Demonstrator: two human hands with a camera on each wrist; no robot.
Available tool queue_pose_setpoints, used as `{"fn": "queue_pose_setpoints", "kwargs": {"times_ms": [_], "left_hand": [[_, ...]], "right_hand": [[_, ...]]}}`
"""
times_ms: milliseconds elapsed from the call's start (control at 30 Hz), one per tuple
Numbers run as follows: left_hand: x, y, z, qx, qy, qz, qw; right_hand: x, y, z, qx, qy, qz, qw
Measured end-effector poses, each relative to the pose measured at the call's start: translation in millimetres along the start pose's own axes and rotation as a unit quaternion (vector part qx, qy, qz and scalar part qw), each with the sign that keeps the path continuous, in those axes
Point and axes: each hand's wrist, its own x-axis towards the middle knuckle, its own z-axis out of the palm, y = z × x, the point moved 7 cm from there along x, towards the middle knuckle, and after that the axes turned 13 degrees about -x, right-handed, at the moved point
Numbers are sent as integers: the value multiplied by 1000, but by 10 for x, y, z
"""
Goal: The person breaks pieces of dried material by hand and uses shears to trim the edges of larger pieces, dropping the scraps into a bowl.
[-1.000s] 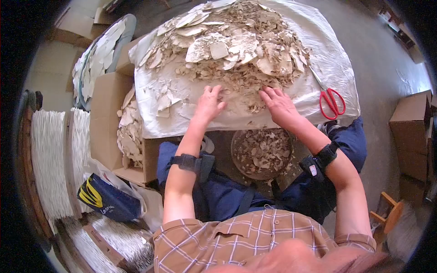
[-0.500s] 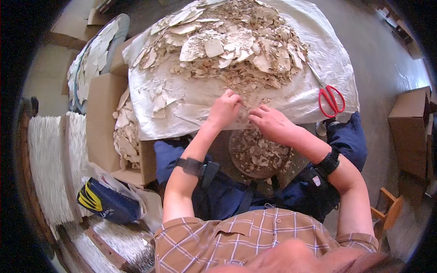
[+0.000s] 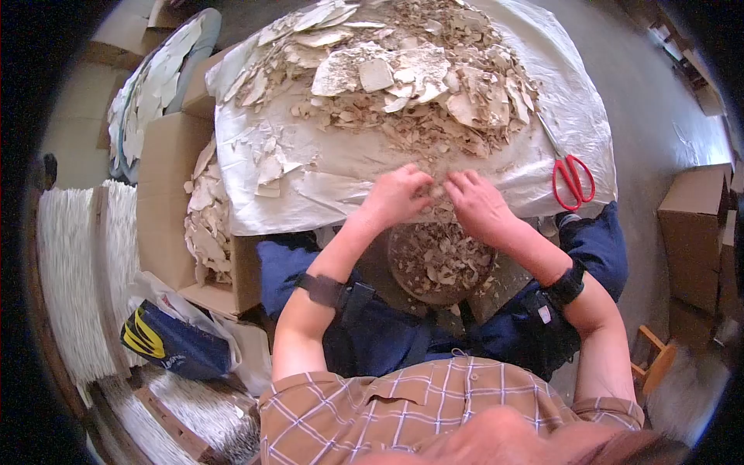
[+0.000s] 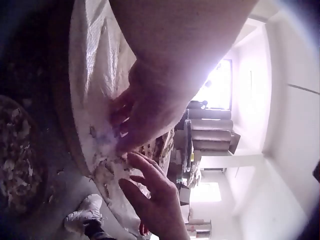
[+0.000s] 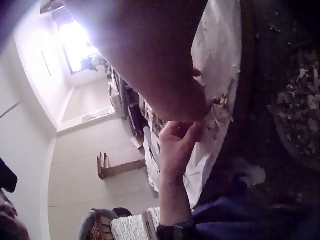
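Over the front edge of a white plastic sheet (image 3: 333,182), my left hand (image 3: 394,198) and right hand (image 3: 479,208) face each other. A small pile of pale flakes (image 3: 441,211) lies between them. In the right wrist view the left hand (image 5: 175,145) has its fingers loosely bent beside the crumbs. The right hand (image 4: 157,200) shows spread, fairly straight fingers and thumb in the left wrist view. Beyond both hands rises a big heap of pale, brittle pieces and brown flakes (image 3: 457,85). Below the edge, between the knees, sits a round basin (image 3: 397,280) with broken flakes.
Red-handled scissors (image 3: 572,184) lie at the sheet's right side. At the left stands a cardboard box (image 3: 167,194) holding pale pieces, with a blue bag (image 3: 174,341) nearer the body. A wooden stool (image 3: 655,360) and closed carton (image 3: 694,232) are at the right.
Both hands have drawn inward from farther apart on the sheet, first toward its front edge. Since the middle frame, the right hand has shifted slightly right and the flakes between them show more.
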Motion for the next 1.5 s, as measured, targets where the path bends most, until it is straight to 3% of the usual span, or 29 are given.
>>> {"fn": "queue_pose_setpoints", "kwargs": {"times_ms": [100,133,200,233,300,433,500,533,600,733,800,933,1000,1033,1133,1200,1267,1333,1433,1467,1500], "left_hand": [[-6,-4,11,-34,-10,4,999],[9,-34,-1,-34,-8,2,999],[84,-100,-313,77,168,13,983],[111,-165,-333,77,168,13,983],[143,-262,-460,244,223,-32,943],[192,-227,-436,238,220,-28,946],[205,-241,-318,168,135,-58,975],[183,-220,-320,167,133,-60,975],[157,-108,-245,88,69,29,993],[168,-27,-224,37,61,42,997],[171,-88,-274,-17,95,-29,995],[203,-155,-305,37,138,-18,990],[232,-298,-271,7,102,-101,990],[248,-305,-287,6,101,-102,990],[244,-366,-297,-47,98,-112,988],[244,-397,-368,-143,161,-109,970],[247,-433,-359,-167,149,-129,966],[244,-488,-329,-192,138,-153,960],[252,-463,-252,-295,124,-168,932],[289,-303,-298,-314,147,-67,936],[298,-94,-371,-330,167,35,928]], "right_hand": [[-13,-105,-56,80,-15,-62,995],[11,-22,-136,49,35,-28,998],[66,187,-223,-10,113,23,993],[94,261,-199,-10,114,24,993],[112,454,-253,-77,155,87,981],[80,516,-118,-98,111,104,984],[68,543,-86,-83,107,95,986],[67,530,-87,-69,105,83,989],[60,509,-98,-45,91,89,991],[38,407,-135,-6,61,80,995],[13,404,-143,5,68,88,994],[-23,509,-229,60,89,132,985],[-25,564,-279,87,88,145,982],[-29,599,-294,114,88,158,977],[-50,670,-326,144,91,173,970],[-56,712,-314,137,85,176,971],[-56,739,-301,130,78,178,972],[-50,588,-566,-44,241,91,965],[-26,508,-611,37,246,93,964],[-13,466,-596,37,243,93,965],[19,524,-446,191,168,146,956]]}}
